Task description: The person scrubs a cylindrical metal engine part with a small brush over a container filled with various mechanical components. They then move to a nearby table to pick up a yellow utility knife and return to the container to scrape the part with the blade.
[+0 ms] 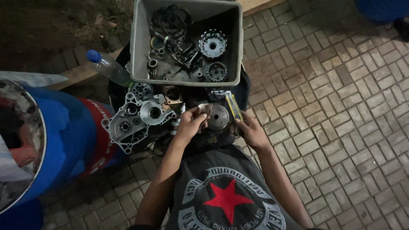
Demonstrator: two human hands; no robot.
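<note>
Two hands meet at frame centre: the left hand (190, 122) pinches a thin tan gasket (205, 110) (flimsy, best held by its edges) over a round metal part (219, 116), while the right hand (251, 131) rests loosely beside it.

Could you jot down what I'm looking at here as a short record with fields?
Setting: brick-paved ground, dim light
Left hand: holds a small part at a round metal disc; what kind, cannot tell
Right hand: beside the disc, just below a yellow utility knife
To the left: metal engine casing
Above: grey plastic bin holding gears and other metal parts
Also there: clear bottle with blue cap, blue drum
</note>
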